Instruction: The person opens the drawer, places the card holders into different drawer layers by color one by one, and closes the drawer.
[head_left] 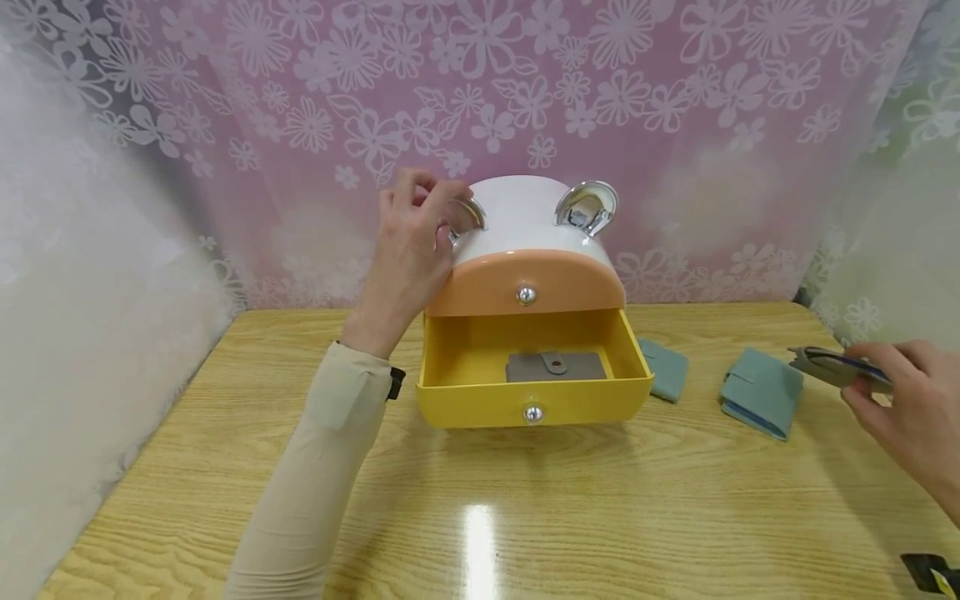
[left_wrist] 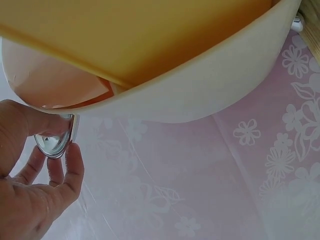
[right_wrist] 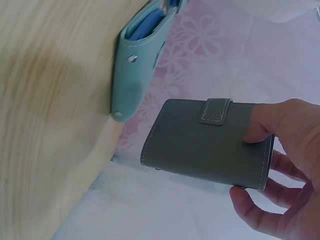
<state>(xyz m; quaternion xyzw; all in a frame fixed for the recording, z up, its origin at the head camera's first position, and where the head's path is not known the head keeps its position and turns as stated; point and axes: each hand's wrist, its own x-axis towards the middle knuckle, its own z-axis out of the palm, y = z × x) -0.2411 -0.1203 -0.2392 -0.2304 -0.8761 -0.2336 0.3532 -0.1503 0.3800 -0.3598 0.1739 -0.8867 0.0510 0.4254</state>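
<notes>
Brown wallet [head_left: 577,367] in the drawer [head_left: 476,407], teal wallets [head_left: 763,390] outside: we grip an ear [left_wrist: 51,145] (left hand [head_left: 408,254]) and grey wallet [right_wrist: 200,142] (right hand [head_left: 917,398]).

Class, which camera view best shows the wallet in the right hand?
The right wrist view: there the wallet shows its broad face and strap. The head view shows it nearly edge on; the left wrist view, not at all.

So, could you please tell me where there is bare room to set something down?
The table is bare in front of the yellow drawer, and left of the left sleeve. Inside the drawer, there is room left of the grey wallet. Right of the drawer is crowded: two teal wallets, and the right hand holding another wallet.
</notes>
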